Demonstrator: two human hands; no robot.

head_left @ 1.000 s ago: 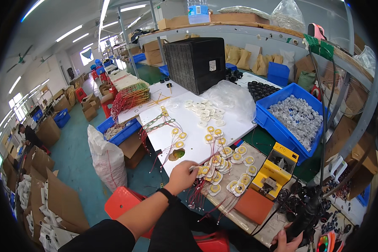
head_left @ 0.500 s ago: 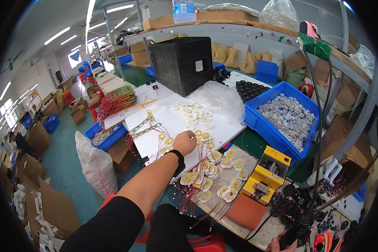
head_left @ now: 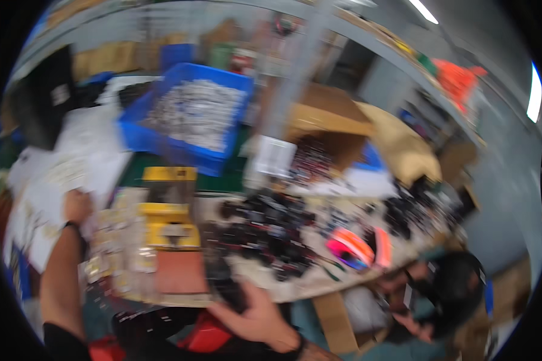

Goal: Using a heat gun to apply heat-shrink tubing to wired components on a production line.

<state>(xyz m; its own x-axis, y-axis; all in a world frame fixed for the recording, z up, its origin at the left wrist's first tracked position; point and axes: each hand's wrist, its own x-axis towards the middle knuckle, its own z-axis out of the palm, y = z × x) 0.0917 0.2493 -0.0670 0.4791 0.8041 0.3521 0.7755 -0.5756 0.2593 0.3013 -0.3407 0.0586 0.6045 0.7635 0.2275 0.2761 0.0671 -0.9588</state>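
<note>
Motion blurs the whole head view. My left hand (head_left: 78,206) is over the white board (head_left: 105,129) at the left, beside pale oval pieces (head_left: 66,171); its fingers are smeared, so I cannot tell what it holds. Near the front edge of the bench, my right hand (head_left: 259,316) wraps round the lower end of a black elongated tool (head_left: 221,274), thumb on its near side. Between the hands are a yellow fixture (head_left: 168,225), a red-brown pad (head_left: 182,272) and wired white discs with yellow centres (head_left: 111,240).
A blue bin (head_left: 208,162) of small whitish parts stands behind the fixture. Black parts with wires (head_left: 271,231) are heaped to the right, near a glowing pink-orange object (head_left: 349,248). Another person (head_left: 457,295) sits at the lower right beside an open carton (head_left: 334,322). A grey post (head_left: 295,78) rises behind.
My view has swung to the right, bringing the other person in. My right hand and the black tool now show more fully. The left hand is still over the white board.
</note>
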